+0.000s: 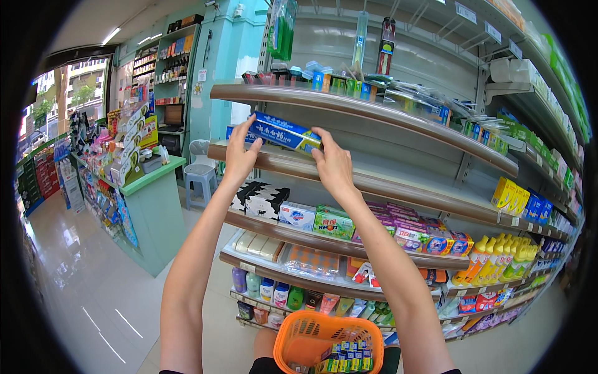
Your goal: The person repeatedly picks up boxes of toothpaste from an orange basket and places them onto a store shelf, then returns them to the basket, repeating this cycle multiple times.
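Between my two hands is a blue toothpaste box (pixel 285 134) with a yellow and green end, slightly tilted. My left hand (pixel 242 148) grips its left end, and my right hand (pixel 332 156) has its fingers at the right end. Behind it, another blue box (pixel 231 133) lies at the left end of a shelf with a brown edge (pixel 280 163). An orange plastic basket (pixel 299 322) sits low in front of me, with several small toothpaste boxes (pixel 348 357) stacked inside.
An upper shelf (pixel 327 97) holds small boxes and packets. Below are soap boxes (pixel 333 222), towels (pixel 259 244) and shampoo bottles (pixel 281 294). Yellow bottles (pixel 495 259) stand at the right. A green counter (pixel 154 215) and a grey plastic stool (pixel 200 175) are at the left.
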{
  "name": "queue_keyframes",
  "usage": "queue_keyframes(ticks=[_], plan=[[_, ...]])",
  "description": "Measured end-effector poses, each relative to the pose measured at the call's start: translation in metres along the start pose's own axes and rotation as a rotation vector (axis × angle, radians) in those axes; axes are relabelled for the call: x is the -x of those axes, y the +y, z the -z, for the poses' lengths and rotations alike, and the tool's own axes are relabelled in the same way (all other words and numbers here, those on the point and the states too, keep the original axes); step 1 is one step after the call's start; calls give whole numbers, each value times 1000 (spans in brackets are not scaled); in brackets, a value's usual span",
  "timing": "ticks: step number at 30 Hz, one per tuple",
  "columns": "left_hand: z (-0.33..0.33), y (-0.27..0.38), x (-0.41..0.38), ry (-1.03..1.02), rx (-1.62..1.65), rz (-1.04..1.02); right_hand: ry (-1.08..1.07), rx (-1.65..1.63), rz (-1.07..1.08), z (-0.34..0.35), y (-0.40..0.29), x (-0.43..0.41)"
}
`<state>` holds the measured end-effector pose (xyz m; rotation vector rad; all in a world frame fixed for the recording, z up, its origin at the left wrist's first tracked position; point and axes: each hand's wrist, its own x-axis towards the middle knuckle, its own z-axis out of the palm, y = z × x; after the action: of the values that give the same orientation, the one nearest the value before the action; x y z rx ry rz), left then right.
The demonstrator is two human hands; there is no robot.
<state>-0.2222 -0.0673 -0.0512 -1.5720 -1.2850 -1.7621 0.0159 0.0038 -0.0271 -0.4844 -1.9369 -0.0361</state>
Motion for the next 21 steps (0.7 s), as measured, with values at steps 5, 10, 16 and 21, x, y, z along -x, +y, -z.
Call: queue_keyframes(ticks=[5,10,16,21], plan=[[4,22,10,110,262,-20,169,-225,147,5,-11,5],[-6,74,57,162,516,76,96,-402,129,37,-32,48],[9,104,157,219,644,252,-86,-384,169,52,-45,146],[-10,115,272,100,616,573,-289,-337,-55,76,-26,239]])
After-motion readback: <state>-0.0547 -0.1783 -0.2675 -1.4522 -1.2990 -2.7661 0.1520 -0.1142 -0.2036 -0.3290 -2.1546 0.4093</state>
